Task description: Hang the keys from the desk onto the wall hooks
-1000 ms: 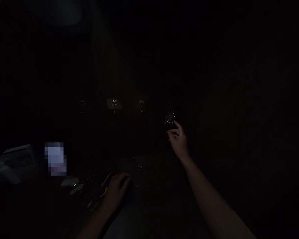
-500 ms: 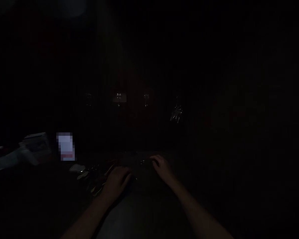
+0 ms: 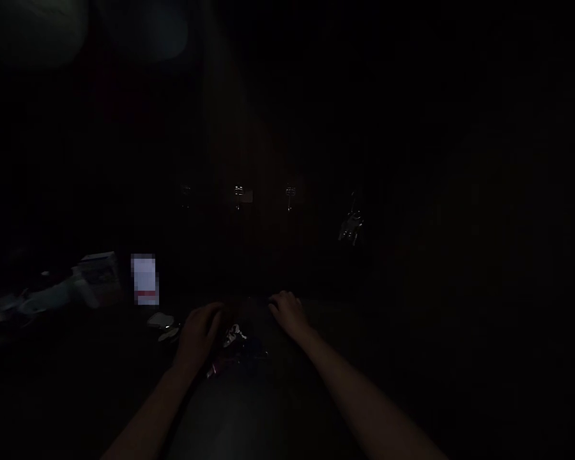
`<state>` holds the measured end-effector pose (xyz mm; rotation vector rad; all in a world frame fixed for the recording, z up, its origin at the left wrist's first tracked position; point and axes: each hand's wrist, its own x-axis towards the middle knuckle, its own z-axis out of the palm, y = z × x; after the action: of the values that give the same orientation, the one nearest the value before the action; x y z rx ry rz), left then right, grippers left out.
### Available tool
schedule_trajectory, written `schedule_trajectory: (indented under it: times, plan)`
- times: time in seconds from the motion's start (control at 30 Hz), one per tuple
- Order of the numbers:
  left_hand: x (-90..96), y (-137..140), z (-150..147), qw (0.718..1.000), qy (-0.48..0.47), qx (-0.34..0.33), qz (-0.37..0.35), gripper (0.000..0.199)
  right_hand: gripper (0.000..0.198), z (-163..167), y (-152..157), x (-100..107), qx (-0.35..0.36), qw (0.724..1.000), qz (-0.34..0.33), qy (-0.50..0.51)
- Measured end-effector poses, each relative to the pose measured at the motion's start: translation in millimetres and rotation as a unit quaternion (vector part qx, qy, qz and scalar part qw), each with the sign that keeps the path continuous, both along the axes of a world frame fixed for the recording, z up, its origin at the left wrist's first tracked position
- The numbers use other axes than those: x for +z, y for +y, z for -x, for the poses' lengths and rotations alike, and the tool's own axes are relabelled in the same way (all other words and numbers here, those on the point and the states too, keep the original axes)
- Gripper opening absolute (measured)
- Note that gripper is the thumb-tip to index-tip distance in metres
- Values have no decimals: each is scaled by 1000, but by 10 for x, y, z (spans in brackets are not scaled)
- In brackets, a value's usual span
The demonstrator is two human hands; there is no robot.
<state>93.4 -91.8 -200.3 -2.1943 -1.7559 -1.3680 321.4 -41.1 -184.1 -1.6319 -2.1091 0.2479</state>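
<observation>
The scene is very dark. The left hand (image 3: 199, 333) is laid palm down on the dark surface (image 3: 278, 409), fingers loosely curled; whether anything is gripped cannot be told. Just beside it a small glinting bunch of metal pieces (image 3: 234, 335) is seen. The right hand (image 3: 287, 312) rests nearby, grip unclear. On the wall behind, a row of hooks (image 3: 238, 193) is mounted, with hanging keys (image 3: 351, 227) at its right end.

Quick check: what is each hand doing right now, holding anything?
Left hand: down beside a small glinting cluster; grip cannot be told.
Right hand: resting low, apparently empty; too dark to confirm.
</observation>
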Motion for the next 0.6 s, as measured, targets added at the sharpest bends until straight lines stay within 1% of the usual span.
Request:
schedule_trajectory:
  times: [0.13,0.23,0.33,0.43,0.47,0.5,0.53,0.6]
  plan:
    - [-16,1,-11,1000,11,-6,-3,29,24,34,71,-26,-25,999,12,43]
    - [-34,15,-7,1000,7,-6,-16,29,20,16,103,-19,-34,994,25,101]
    - [-44,33,-3,1000,4,-18,-19,27,20,5,88,23,-38,981,49,181]
    - [-23,24,-28,999,-10,-35,-20,26,22,44,-23,95,-33,963,74,258]
    - [-10,10,-46,999,-16,-44,-21,25,23,75,-84,121,-27,949,91,300]
    - [6,-9,-68,998,-22,-56,-21,25,23,117,-153,144,-19,927,115,357]
    - [21,-32,-93,997,-29,-67,-21,25,23,171,-227,165,-9,894,143,425]
    - [43,-81,-144,995,-40,-88,-22,25,20,311,-376,194,8,806,195,558]
